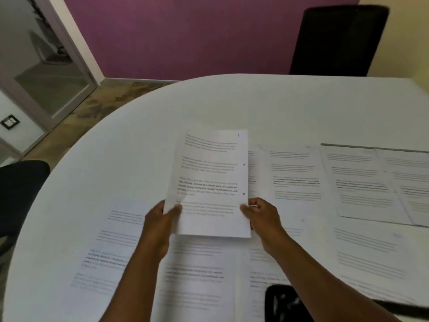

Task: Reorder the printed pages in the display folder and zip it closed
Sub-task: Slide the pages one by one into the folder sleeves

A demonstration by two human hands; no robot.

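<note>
A printed page (210,180) with two punched holes on its right edge is held up above the white table (139,140). My left hand (161,219) pinches its lower left edge, thumb on top. My right hand (262,213) pinches its lower right edge. Several other printed pages lie spread flat: one at the near left (109,249), one under my arms (197,275), one right of the held page (294,175). The open display folder (376,182), with a dark top edge and pages in it, lies at the right.
A black object (285,303) sits at the near edge between my arms, blurred. A black chair (336,40) stands behind the table at the far right. Another dark chair (21,189) is at the left. More pages (369,252) lie at the near right.
</note>
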